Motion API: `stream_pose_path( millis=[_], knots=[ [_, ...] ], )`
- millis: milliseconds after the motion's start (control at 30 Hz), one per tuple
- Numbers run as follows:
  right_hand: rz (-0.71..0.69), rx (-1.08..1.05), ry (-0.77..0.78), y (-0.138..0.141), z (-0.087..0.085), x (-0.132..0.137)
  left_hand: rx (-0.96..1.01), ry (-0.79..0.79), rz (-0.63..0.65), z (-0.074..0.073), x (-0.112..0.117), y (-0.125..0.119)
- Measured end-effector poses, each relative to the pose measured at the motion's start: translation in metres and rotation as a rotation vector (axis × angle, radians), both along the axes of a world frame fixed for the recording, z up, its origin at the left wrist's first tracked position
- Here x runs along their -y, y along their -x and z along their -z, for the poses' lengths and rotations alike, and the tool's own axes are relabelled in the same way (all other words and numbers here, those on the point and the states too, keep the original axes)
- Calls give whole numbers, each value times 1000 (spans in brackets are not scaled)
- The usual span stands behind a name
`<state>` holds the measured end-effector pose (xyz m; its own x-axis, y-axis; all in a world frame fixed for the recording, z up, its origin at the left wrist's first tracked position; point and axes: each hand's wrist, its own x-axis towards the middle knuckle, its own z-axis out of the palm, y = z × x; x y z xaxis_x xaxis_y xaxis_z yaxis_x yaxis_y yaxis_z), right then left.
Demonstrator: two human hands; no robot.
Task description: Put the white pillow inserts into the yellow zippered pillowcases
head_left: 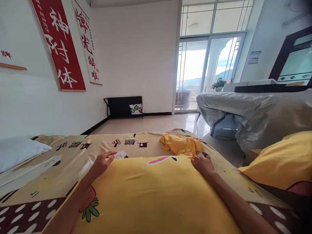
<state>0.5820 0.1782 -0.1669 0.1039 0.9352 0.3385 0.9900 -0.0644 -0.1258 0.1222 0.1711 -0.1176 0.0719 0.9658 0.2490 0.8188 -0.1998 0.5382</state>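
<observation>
A large yellow pillow (156,191) with a rabbit and carrot print lies across the patterned bedsheet (73,152) in front of me. My left hand (102,162) rests at the pillow's far left corner with its fingers stretched out, open. At the far right corner my right hand (203,164) presses on the pillow with its fingers curled over the far edge. Just beyond my right hand lies a crumpled yellow cloth (181,144).
A white pillow (19,151) lies at the left edge of the bed. Another yellow pillow (280,162) sits at the right. A table under a grey plastic cover (255,110) stands beyond the bed. A black rack (124,106) is against the far wall.
</observation>
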Motion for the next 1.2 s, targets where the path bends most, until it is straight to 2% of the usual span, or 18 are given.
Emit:
stream_pose_path(
  millis=[33,100,167,233,300,367,433,633,700,767,900,1000,1100,1200],
  knots=[
    [-5,20,-20,11,-17,5,-25,-8,116,-8,10,-22],
    [-46,31,-57,42,-43,14,-240,-16,382,-18,26,-70],
    [-137,28,-87,80,-55,25,-393,-2,493,-16,36,-115],
    [-261,0,-73,115,-48,36,-409,18,537,-3,41,-146],
    [-343,-89,27,137,-28,47,-402,45,521,17,40,-155],
    [-357,-129,94,141,-6,54,-398,71,451,34,37,-140],
    [-318,-131,125,130,8,57,-396,93,343,46,33,-107],
    [-81,-98,176,75,23,53,-381,131,-25,69,27,24],
    [-31,-112,158,60,31,57,-352,134,-102,78,29,58],
    [-25,-138,118,47,43,64,-311,136,-146,87,33,83],
    [-61,-267,0,21,70,90,-205,86,-200,99,52,106],
    [-40,-448,-28,-3,89,123,5,11,-251,106,77,114],
    [46,-594,2,-26,106,167,175,-11,-388,116,109,127],
    [185,-642,-60,-34,116,204,188,52,-562,126,136,141]
  ],
)
